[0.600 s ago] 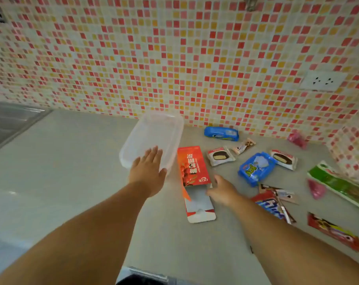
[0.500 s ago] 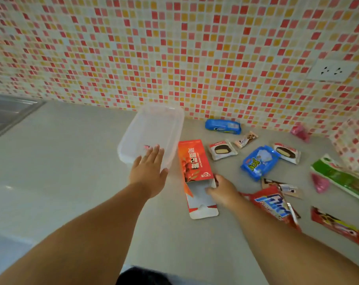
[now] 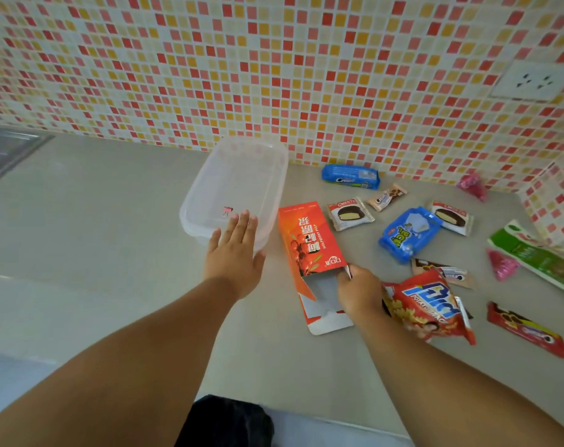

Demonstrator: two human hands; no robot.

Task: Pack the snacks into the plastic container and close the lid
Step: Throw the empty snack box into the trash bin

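A clear plastic container [image 3: 193, 201] stands on the counter by the tiled wall, with a small pink clip [image 3: 227, 210] inside it. My left hand [image 3: 235, 253] lies flat and open at its near rim, fingers spread. Right of it lies an orange carton [image 3: 309, 237] with its near end flap open. My right hand [image 3: 359, 293] has its fingers curled on that open end. Loose snacks lie to the right: a blue cookie pack [image 3: 350, 176], two choco pies [image 3: 348, 213] [image 3: 451, 217], a blue pouch [image 3: 406, 233] and a red chips bag [image 3: 432, 304].
Further right are a green packet [image 3: 539, 256], a red bar [image 3: 526, 329], a small wafer [image 3: 387, 198] and two pink candies [image 3: 472, 185] [image 3: 501, 269]. A sink edge [image 3: 13, 150] sits at far left. A wall socket [image 3: 535, 80] is at upper right.
My right hand has slid onto the carton's open end and curled its fingers there. My left hand has stayed at the container's near rim. The view has tilted and come closer.
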